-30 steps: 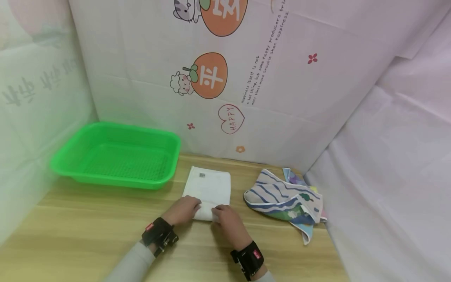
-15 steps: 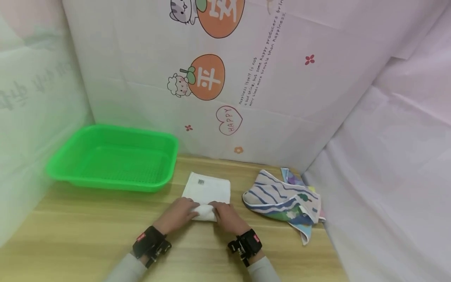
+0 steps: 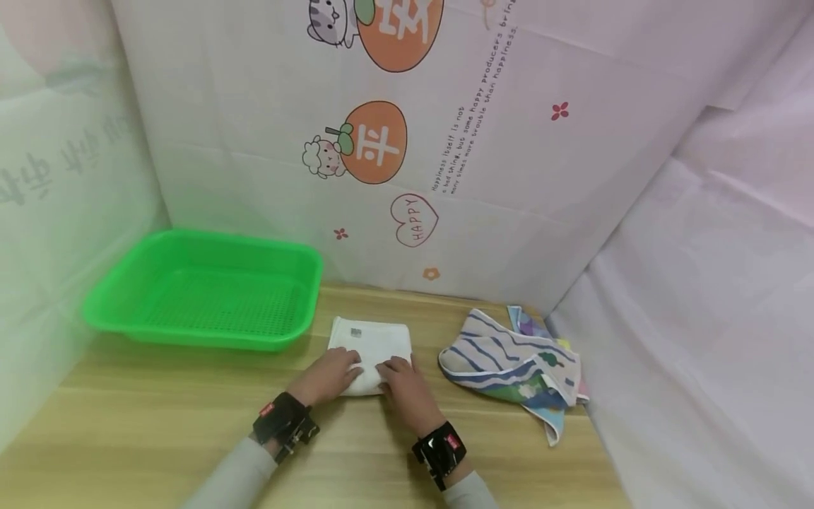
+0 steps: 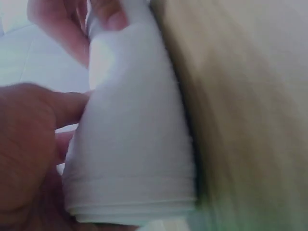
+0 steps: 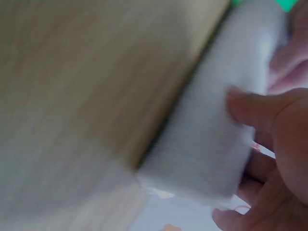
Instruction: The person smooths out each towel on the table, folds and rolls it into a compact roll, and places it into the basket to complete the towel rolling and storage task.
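**Both hands on a rolled white towel**

Right now the white towel (image 3: 371, 346) lies on the wooden table (image 3: 159, 417), just in front of the green basket (image 3: 203, 286), with its near end rolled up into a thick wad. The left hand (image 3: 327, 375) and the right hand (image 3: 403, 382) sit side by side on that roll; in the wrist views the thumbs and fingers of each hand curl round it and hold it. A small grey label (image 3: 356, 332) shows on the flat far part of the towel, too small to read.

Just to the right lies a crumpled striped cloth (image 3: 509, 364), blue lines on beige with green and purple patches, apart from the towel. Each wrist wears a black band with a red tag.

Behind the table hangs a printed backdrop (image 3: 509, 177): a heart outline reading "HAPPY" (image 3: 415, 220), an orange fruit bearing the character "平" (image 3: 375, 141) beside a cartoon sheep, and slanted lines of small text beginning "Happiness itself is not a bad thing".
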The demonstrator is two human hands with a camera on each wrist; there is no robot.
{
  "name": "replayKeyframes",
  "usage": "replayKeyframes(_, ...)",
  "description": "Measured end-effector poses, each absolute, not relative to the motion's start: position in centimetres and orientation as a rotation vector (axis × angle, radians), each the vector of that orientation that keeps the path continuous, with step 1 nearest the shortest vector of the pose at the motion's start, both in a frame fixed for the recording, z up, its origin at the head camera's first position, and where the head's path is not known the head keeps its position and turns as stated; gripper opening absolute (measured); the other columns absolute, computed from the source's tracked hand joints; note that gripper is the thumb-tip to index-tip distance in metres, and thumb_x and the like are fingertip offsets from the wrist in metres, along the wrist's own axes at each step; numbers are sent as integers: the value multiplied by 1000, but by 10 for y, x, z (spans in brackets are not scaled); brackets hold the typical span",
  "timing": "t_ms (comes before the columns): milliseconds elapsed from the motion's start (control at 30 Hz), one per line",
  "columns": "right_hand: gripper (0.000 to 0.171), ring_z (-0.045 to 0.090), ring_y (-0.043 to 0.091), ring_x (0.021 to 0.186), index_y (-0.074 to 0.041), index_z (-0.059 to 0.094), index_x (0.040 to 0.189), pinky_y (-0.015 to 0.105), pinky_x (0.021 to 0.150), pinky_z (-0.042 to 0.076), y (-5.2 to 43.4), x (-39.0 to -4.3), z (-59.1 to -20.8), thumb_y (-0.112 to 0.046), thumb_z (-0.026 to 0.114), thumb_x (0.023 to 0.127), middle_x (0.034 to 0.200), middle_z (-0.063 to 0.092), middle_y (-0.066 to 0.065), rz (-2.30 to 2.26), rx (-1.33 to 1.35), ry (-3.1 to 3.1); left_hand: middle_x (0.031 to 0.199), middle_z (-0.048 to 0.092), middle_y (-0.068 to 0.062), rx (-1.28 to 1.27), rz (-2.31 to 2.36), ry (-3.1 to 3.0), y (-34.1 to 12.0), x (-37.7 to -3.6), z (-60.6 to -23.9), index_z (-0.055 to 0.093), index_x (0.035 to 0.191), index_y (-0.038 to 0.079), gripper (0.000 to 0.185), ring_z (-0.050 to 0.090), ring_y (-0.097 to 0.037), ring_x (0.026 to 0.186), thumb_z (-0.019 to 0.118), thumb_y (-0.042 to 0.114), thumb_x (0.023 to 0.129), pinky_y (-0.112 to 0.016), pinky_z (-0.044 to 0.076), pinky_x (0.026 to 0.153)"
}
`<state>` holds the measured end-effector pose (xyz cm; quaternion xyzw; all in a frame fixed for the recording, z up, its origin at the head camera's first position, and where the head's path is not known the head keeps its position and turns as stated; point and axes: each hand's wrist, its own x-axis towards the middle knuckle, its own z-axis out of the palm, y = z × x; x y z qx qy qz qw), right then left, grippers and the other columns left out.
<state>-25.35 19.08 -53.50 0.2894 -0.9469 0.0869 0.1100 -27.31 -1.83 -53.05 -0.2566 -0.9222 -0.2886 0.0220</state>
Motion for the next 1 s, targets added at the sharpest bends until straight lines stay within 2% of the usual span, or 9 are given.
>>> replayKeyframes(67,28,62,24,116,-8,69,125,56,111,43,191,-258,-538,-14,68,97,116,70,6,237,851,-2784,107,67,-14,-797,-808,-2793,-18,-268,-531,69,114,1,28,64,-30,99,71,20,94,-46,54,90)
replayKeyframes(200,24,65,22,102,-6,68,123,42,98,53,191,-267,-538,-13,56,104,107,72,5,331,893,-2831,108,70,-13,-833,-658,-2725,-20,-258,-532,71,117,3,36,65,-30,99,78,23,87,-47,53,92)
replayKeyframes(300,25,66,18,94,-7,68,117,36,86,55,192,-270,-536,-16,47,108,101,72,3,515,935,-2911,104,73,-12,-865,-674,-2733,-24,-257,-534,72,115,3,31,69,-30,96,74,22,91,-46,54,90)
replayKeyframes(400,28,66,17,94,-8,69,112,35,85,55,192,-268,-530,-18,43,109,100,71,3,589,901,-2949,105,75,-14,-897,-756,-2780,-27,-264,-535,71,114,2,26,70,-32,98,65,22,98,-47,56,90)
replayKeyframes(533,25,65,24,102,-4,70,116,40,91,53,191,-259,-518,-21,55,105,108,70,10,430,837,-2877,116,72,-21,-896,-847,-2863,-26,-279,-533,69,118,-3,30,68,-41,108,56,19,103,-53,53,97)
replayKeyframes(700,37,63,29,111,-2,67,126,42,96,53,198,-257,-516,-20,72,95,118,68,14,354,869,-2830,123,69,-22,-768,-939,-2886,-20,-290,-532,67,123,-4,33,64,-42,118,54,20,104,-53,49,104)
replayKeyframes(767,33,64,26,106,-2,67,125,40,93,54,201,-261,-520,-16,71,95,113,69,12,363,887,-2836,119,71,-20,-720,-909,-2836,-17,-286,-533,69,121,0,31,66,-40,113,56,22,104,-53,51,100)
replayKeyframes(867,18,63,16,90,-6,70,113,33,80,54,204,-267,-527,-16,60,102,96,68,4,448,921,-2896,109,72,-15,-696,-805,-2745,-15,-273,-535,72,115,5,26,66,-36,104,61,23,101,-51,53,93)
replayKeyframes(1000,28,59,8,77,-10,68,99,27,71,51,202,-271,-530,-22,45,109,83,65,-2,646,951,-3000,101,69,-8,-733,-677,-2705,-17,-257,-537,75,110,8,24,63,-28,99,66,27,97,-48,50,92)
